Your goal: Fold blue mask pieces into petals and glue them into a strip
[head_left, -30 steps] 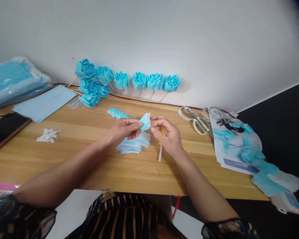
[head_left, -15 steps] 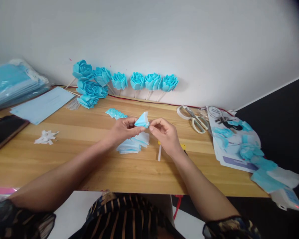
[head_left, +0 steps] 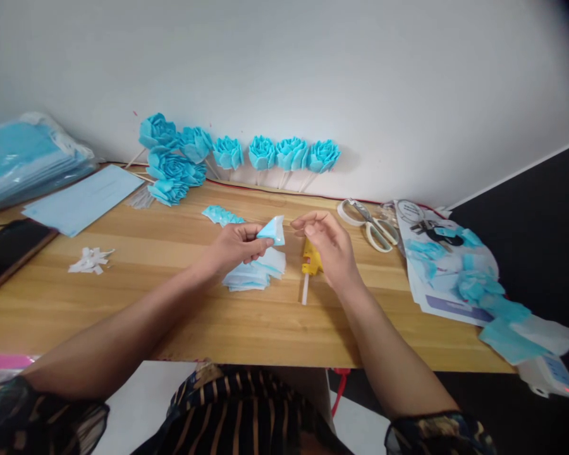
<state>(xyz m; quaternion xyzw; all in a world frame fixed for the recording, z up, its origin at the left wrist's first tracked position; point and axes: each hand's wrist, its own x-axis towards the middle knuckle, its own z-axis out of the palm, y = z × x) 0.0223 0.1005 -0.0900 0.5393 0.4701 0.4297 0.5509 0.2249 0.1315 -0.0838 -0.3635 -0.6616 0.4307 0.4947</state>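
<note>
Between the thumb and fingers of my left hand (head_left: 239, 245) is a small folded blue petal (head_left: 272, 231) with a white edge, held above the table. My right hand (head_left: 329, 243) is just to its right, apart from it, with fingers loosely bent and nothing between them. Under and behind that hand lies a yellow glue gun (head_left: 310, 258), partly hidden, a white glue stick (head_left: 305, 289) jutting from its back. Below my left hand rests a pile of cut pale-blue pieces (head_left: 249, 278). A group of folded blue petals (head_left: 222, 215) lies just beyond.
Several blue fabric roses (head_left: 261, 153) on sticks lean along the wall. Scissors (head_left: 377, 229) and a tape roll lie at right, near a paper sheet with blue scraps (head_left: 478, 284). White strips (head_left: 91, 260), a phone (head_left: 14, 253), blue sheets (head_left: 83, 199) and a plastic-wrapped stack (head_left: 33, 161) occupy the left.
My right hand has let go of the petal and drawn off to the right, its fingers opening. More of the glue gun now shows. My left hand keeps the petal in nearly the same place.
</note>
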